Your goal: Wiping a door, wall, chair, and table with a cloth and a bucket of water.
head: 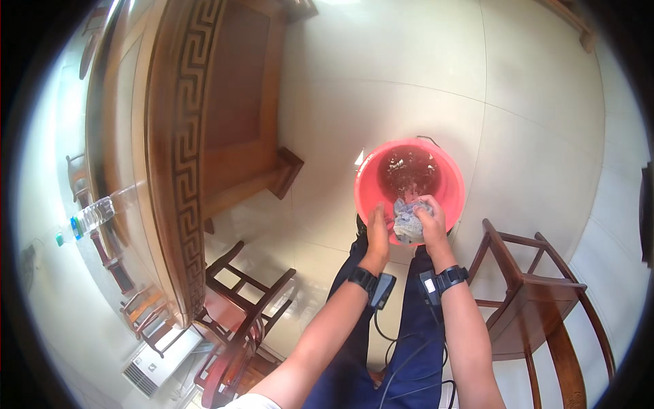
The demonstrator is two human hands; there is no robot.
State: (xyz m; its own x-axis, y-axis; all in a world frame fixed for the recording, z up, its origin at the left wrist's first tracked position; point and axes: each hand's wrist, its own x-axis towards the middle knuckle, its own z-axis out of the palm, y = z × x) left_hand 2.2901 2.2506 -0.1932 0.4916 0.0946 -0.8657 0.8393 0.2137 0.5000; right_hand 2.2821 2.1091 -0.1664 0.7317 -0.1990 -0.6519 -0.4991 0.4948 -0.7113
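Note:
A pink plastic bucket (361, 189) stands on the tiled floor in front of my feet, with dark, murky water (409, 171) in its bottom. My right hand (433, 220) grips a crumpled, wet grey-blue cloth (409, 222) over the near side of the bucket. Just left of the cloth is my left hand (378, 230), its palm turned inward and its fingers extended; nothing shows in it. Both wrists wear black straps with small devices, and cables hang from them over my legs.
A large carved wooden table (189, 128) runs along the left, a clear plastic bottle (94, 217) on its top. Wooden chairs stand at the lower left (250, 286) and at the right (536, 301). A white boxy appliance (161, 358) is at the lower left.

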